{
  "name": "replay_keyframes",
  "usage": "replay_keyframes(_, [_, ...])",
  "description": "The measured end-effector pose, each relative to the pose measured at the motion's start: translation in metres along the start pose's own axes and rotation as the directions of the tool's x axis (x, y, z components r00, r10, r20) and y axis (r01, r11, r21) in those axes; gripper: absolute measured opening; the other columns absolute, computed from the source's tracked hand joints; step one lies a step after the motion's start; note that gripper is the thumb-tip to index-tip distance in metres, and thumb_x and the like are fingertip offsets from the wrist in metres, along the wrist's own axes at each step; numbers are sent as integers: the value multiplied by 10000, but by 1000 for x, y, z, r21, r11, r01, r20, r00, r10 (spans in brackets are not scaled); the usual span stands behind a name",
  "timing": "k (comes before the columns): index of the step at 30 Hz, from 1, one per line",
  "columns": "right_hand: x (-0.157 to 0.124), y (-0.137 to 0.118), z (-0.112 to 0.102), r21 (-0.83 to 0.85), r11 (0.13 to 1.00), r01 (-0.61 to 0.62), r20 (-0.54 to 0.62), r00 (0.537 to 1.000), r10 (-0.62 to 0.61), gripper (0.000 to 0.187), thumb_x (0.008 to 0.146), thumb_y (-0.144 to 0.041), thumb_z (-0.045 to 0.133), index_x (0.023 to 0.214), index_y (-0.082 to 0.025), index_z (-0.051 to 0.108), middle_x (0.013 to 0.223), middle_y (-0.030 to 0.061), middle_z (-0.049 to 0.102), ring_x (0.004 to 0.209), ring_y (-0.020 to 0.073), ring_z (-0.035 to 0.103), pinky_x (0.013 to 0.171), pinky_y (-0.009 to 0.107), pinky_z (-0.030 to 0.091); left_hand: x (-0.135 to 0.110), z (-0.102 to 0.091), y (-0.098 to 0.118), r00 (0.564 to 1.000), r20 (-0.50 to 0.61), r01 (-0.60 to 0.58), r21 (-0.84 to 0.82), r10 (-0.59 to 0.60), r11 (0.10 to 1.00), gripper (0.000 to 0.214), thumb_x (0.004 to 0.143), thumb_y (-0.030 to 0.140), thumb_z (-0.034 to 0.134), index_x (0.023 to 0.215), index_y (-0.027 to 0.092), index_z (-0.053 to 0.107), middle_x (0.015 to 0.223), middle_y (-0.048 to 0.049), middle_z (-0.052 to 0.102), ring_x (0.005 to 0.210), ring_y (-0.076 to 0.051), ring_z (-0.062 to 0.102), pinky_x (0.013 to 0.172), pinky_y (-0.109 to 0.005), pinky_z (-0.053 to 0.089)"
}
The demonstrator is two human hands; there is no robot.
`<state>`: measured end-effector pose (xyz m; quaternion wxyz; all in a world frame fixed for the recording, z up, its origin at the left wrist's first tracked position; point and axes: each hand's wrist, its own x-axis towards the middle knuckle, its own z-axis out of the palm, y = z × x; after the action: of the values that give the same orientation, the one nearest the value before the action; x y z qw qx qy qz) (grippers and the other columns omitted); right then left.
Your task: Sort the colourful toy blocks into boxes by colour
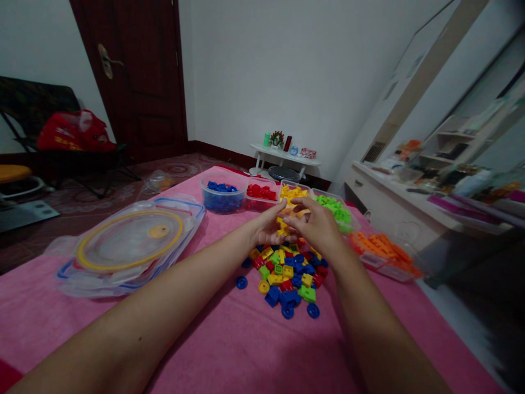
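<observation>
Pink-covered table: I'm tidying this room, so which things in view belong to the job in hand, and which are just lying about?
Seemingly in the job: left hand, right hand, mixed toy-brick pile, clear tubs, blue bricks, red bricks, yellow bricks, green bricks, orange toy pieces, stacked lids.

Apparently lying about: red bag, yellow-topped stool.

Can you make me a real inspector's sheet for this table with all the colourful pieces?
Surface: pink cloth covers the table.
Job's things: mixed pile of small pieces, in red, yellow, blue and green; behind it, clear containers of blue, red, yellow and green pieces; orange pieces in one at the right.
Clutter: stacked clear lids at the left.
Hands: left hand and right hand close together above the pile, yellow showing between them; grip unclear.
Cables: nothing seen.
Surroundings: dark door, low white table, red bag on a chair.
</observation>
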<state>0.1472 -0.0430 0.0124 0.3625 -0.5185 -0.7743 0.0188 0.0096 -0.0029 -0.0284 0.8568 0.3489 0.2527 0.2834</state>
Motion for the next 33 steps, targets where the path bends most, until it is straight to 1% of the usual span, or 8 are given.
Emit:
replay_keyframes(6, [-4, -12, 7, 24, 997, 78, -190, 979, -72, 128, 790, -279, 582, 852, -173, 620, 879, 48, 657, 779, 169, 582, 679, 281, 422, -3, -10, 20, 954, -222, -228, -103, 201, 968, 86, 797, 216, 555, 806, 131, 565, 581, -24, 583, 417, -73, 524, 303, -106, 294])
replay_keyframes(8, [-9, -21, 15, 15, 996, 86, -113, 990, -84, 84, 805, -236, 557, 820, -182, 620, 860, 38, 654, 789, 166, 577, 693, 281, 413, -11, -12, 33, 920, -281, -316, -119, 273, 941, 70, 801, 187, 516, 783, 129, 552, 561, -18, 565, 395, -64, 489, 292, -109, 263])
replay_keyframes(10, [-17, -31, 25, 6, 992, 129, 80, 988, -129, 87, 801, -221, 566, 847, -197, 636, 878, 32, 651, 808, 166, 572, 720, 288, 406, -19, -15, 44, 898, -309, -370, -137, 315, 919, 73, 794, 186, 505, 789, 130, 552, 568, -18, 562, 385, -54, 456, 294, -110, 257])
replay_keyframes(13, [-32, -47, 40, 63, 945, 320, 389, 864, -319, 319, 736, -343, 672, 1028, -222, 630, 1020, 53, 619, 954, 207, 537, 830, 337, 388, -27, -19, 54, 884, -332, -397, -155, 330, 905, 101, 777, 212, 528, 830, 135, 567, 600, -20, 564, 390, -42, 426, 304, -104, 259])
replay_keyframes(16, [-45, -61, 48, 161, 863, 479, 524, 699, -486, 605, 628, -530, 726, 1128, -218, 591, 1120, 87, 557, 1068, 256, 454, 930, 398, 332, -28, -20, 55, 876, -361, -394, -154, 320, 906, 99, 780, 217, 530, 833, 139, 563, 625, -19, 563, 396, -34, 412, 310, -94, 255])
replay_keyframes(18, [-49, -65, 51, 184, 843, 506, 566, 647, -511, 617, 615, -569, 718, 1100, -206, 601, 1101, 93, 547, 1051, 258, 441, 942, 410, 316, -26, -20, 53, 878, -374, -378, -159, 299, 912, 81, 790, 208, 515, 813, 140, 551, 640, -24, 568, 400, -32, 411, 312, -89, 260])
replay_keyframes(25, [-40, -43, 53, 86, 899, 430, 575, 716, -397, 41, 745, -207, 641, 755, -168, 634, 879, 41, 563, 875, 166, 479, 798, 287, 356, -23, -19, 50, 907, -338, -323, -170, 253, 931, 119, 820, 219, 479, 819, 125, 552, 630, -37, 574, 403, -36, 431, 298, -79, 276])
replay_keyframes(33, [-19, -12, 24, -5, 959, 285, 570, 788, -231, 71, 727, -151, 570, 709, -166, 638, 805, 26, 643, 769, 141, 541, 719, 251, 381, -23, -14, 45, 894, -393, -275, -109, 213, 955, 162, 848, 232, 467, 860, 109, 572, 575, -39, 572, 431, -76, 525, 343, -115, 389])
